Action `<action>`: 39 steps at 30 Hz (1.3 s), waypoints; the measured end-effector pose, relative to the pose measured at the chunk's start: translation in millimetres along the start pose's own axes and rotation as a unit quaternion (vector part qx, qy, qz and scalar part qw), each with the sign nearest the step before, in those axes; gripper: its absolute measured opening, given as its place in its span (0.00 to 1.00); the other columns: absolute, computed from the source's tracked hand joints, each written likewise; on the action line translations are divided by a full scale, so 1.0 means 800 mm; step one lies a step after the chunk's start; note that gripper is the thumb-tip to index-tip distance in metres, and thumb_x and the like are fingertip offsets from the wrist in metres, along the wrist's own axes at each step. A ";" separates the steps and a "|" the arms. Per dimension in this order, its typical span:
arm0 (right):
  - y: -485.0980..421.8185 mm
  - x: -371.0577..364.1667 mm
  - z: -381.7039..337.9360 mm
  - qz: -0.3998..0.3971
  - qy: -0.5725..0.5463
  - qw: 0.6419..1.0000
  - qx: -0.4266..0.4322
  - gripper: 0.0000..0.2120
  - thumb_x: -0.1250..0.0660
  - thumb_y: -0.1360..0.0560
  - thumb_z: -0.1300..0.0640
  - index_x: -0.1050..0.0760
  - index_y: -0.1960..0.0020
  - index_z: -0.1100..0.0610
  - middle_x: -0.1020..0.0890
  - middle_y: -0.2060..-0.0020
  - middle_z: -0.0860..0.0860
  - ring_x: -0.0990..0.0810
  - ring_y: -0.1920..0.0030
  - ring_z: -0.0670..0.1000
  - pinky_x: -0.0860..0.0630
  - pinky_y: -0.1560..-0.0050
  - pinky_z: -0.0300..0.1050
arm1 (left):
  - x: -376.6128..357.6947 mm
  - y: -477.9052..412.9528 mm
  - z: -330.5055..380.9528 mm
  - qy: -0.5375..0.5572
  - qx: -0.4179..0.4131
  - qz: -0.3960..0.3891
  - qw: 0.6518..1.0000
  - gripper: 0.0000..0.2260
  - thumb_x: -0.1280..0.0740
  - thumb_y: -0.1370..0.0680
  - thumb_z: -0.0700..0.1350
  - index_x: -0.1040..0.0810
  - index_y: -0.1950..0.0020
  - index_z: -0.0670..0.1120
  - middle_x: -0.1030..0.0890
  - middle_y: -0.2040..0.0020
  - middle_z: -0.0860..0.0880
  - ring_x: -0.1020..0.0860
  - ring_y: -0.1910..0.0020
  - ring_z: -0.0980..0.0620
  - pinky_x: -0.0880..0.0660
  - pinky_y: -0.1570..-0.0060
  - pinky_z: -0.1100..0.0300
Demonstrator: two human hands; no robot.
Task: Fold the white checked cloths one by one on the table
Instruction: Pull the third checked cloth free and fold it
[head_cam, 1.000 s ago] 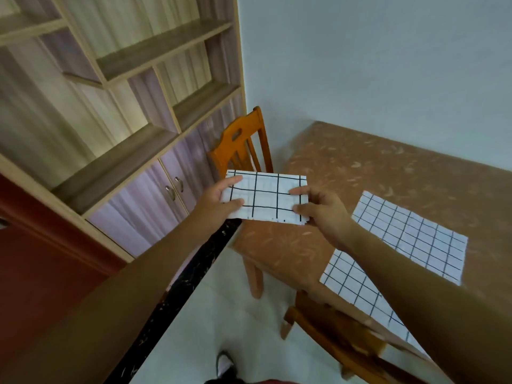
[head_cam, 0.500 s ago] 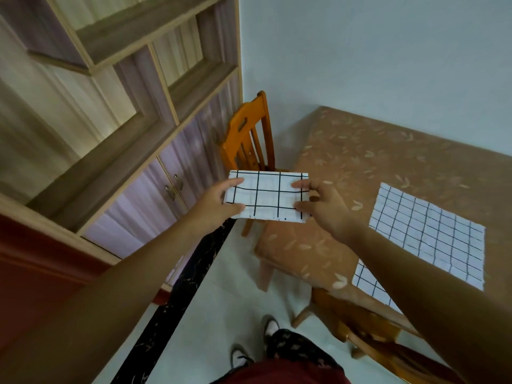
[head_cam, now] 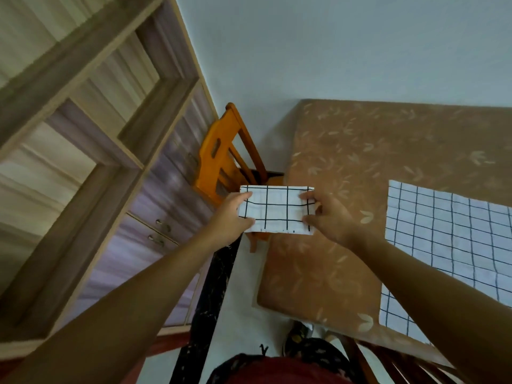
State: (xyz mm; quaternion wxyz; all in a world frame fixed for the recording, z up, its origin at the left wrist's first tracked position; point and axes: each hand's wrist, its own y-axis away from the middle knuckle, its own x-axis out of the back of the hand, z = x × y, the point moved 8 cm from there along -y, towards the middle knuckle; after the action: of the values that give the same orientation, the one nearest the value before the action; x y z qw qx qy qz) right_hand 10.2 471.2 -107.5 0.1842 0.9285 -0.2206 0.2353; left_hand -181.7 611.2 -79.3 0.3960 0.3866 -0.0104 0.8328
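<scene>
A small folded white checked cloth [head_cam: 277,209] is held in the air over the table's left edge, in front of the orange chair. My left hand [head_cam: 231,217] pinches its left end and my right hand [head_cam: 328,217] pinches its right end. A second white checked cloth [head_cam: 448,245] lies spread flat on the brown table [head_cam: 346,162] to the right, its near part hanging over the front edge. My right forearm crosses over that cloth's lower corner.
An orange wooden chair [head_cam: 219,159] stands against the wall left of the table. A tall shelf unit with cupboard doors [head_cam: 133,189] fills the left side. Another wooden chair [head_cam: 388,361] sits under the table's near edge. A dark strip [head_cam: 213,300] runs along the floor.
The view has tilted down and turned right, so more table and floor show. Both hands keep holding the folded cloth, now nearer the table's left edge.
</scene>
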 end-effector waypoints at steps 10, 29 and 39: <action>-0.058 0.064 0.088 0.040 0.049 0.996 -0.064 0.29 0.28 0.26 0.62 0.29 0.26 0.55 0.30 0.32 0.52 0.26 0.47 0.51 0.25 0.45 0.45 | -0.080 -0.138 0.051 -0.086 -0.039 -0.082 0.992 0.33 0.28 0.22 0.39 0.37 0.19 0.46 0.33 0.25 0.49 0.32 0.27 0.49 0.30 0.29 0.55; -0.187 0.088 0.199 0.035 0.120 0.966 -0.225 0.30 0.40 0.24 0.69 0.34 0.23 0.58 0.34 0.29 0.54 0.26 0.45 0.55 0.27 0.51 0.43 | -0.203 -0.349 0.025 -0.117 -0.076 -0.201 0.970 0.32 0.30 0.23 0.32 0.36 0.20 0.41 0.33 0.24 0.43 0.33 0.26 0.45 0.38 0.36 0.66; -0.241 0.052 0.242 0.009 0.147 0.964 -0.223 0.34 0.38 0.25 0.70 0.38 0.21 0.55 0.37 0.27 0.54 0.27 0.35 0.60 0.23 0.35 0.55 | -0.233 -0.407 -0.017 -0.167 -0.075 -0.178 0.967 0.32 0.27 0.27 0.34 0.31 0.24 0.41 0.32 0.26 0.43 0.33 0.27 0.44 0.35 0.27 0.56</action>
State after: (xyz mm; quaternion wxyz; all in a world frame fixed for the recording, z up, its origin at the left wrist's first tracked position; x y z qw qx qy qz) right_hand 207.6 532.4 -291.0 0.4152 0.8170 -0.2466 0.3153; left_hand 98.9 717.4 -304.6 0.5583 0.4854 -0.0695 0.6693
